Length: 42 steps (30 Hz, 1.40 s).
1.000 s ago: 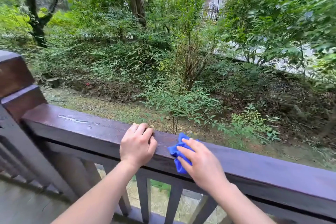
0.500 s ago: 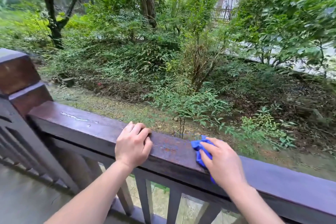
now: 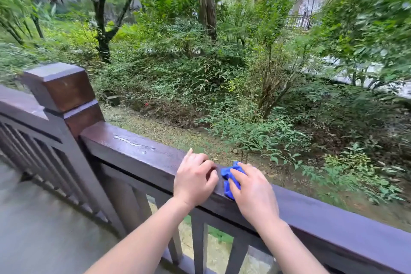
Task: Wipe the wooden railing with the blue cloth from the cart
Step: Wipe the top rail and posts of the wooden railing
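Obs. from the deck side, head view.

Hidden or unclear: most of the blue cloth (image 3: 229, 176) is covered by the right hand (image 3: 253, 193). Only a crumpled lobe shows past the fingertips, plus a strip down the near face of the rail. The right thumb is out of sight, so I cannot tell whether it pinches the cloth from below. The wooden railing (image 3: 133, 149) runs out of frame at lower right. The picture edges are smeared, and the shrubs (image 3: 255, 135) beyond and the floor (image 3: 33, 229) are soft there.

Cloth vs. hand: the cloth sits on the top face of the rail, directly beneath the right hand. That hand lies palm down with fingers fairly straight and spread, pressing the cloth against the wood (no visible curl around it).

The left hand (image 3: 195, 180) rests on the same rail just to the left, close to the cloth's edge but apart from it. Its fingers are loosely bent, one fingertip is lifted, and it holds nothing.

Other: a pale wet streak (image 3: 131, 143) lies on the rail top between the left hand and the square post (image 3: 64, 91). The balusters (image 3: 199, 242) stand below the rail, partly behind both forearms.
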Available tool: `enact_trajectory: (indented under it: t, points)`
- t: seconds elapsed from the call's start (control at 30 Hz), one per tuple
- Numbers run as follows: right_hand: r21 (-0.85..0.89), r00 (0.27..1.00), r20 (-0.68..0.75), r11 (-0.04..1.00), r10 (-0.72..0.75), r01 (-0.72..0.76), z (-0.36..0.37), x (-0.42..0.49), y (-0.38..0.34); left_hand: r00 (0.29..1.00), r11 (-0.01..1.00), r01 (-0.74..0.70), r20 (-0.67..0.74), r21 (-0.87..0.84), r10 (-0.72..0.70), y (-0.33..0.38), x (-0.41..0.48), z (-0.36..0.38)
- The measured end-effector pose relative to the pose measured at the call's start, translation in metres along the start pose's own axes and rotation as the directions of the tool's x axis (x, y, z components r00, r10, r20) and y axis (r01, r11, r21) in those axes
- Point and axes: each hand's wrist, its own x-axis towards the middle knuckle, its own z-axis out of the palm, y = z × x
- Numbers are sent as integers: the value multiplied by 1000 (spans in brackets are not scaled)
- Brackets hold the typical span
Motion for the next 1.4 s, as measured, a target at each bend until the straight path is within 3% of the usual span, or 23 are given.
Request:
enact_trajectory:
  t: [0.1, 0.2, 0.3, 0.37, 0.5, 0.67, 0.83, 1.0, 1.17, 1.2, 1.3, 1.33, 1.4]
  points:
    - [-8, 993, -15, 994, -113, 113, 10, -11, -6, 996, 985, -78, -62, -156, 69, -22, -3, -16]
    - [-13, 999, -40, 999, -32, 31, 9, 0, -3, 985, 993, -114, -132, -10, 112, -74, -2, -39]
    - [-20, 983, -77, 986, 165, -167, 11, 21, -22, 990, 984, -115, -67, 133, 124, -116, 5, -44]
    - [-44, 985, -86, 987, 147, -151, 20, 17, -37, 984, 970, -163, -43, 177, 173, -127, 7, -33]
    - [-89, 997, -68, 996, 21, -27, 32, -6, -43, 968, 968, -187, -135, 168, 210, -137, 6, -15]
    - [-30, 951, -164, 962, 262, -270, 35, 21, -61, 952, 965, -214, -190, 154, 241, -143, 5, -10]
    - [-43, 996, -86, 999, 12, -15, 49, 4, -88, 949, 962, -228, -189, 148, 254, -143, 5, -9]
    - [-50, 928, -136, 933, 346, -356, 36, 36, -70, 951, 963, -222, -184, 152, 249, -143, 6, -12]
    - [-75, 992, -118, 996, 41, -50, 53, 11, -82, 953, 965, -212, -186, 154, 239, -141, 4, -13]
    - [-79, 988, -145, 995, 50, -62, 49, 15, -74, 950, 964, -218, -194, 151, 245, -142, 3, -13]
    - [-22, 935, -247, 963, 254, -267, 43, 31, -63, 942, 963, -221, -221, 154, 251, -141, 4, -12]
    - [-18, 933, -259, 964, 250, -264, 45, 33, -68, 943, 964, -219, -221, 153, 250, -139, 5, -13]
    - [-41, 972, -214, 993, 99, -110, 55, 25, -81, 943, 963, -220, -218, 155, 250, -137, 6, -14]
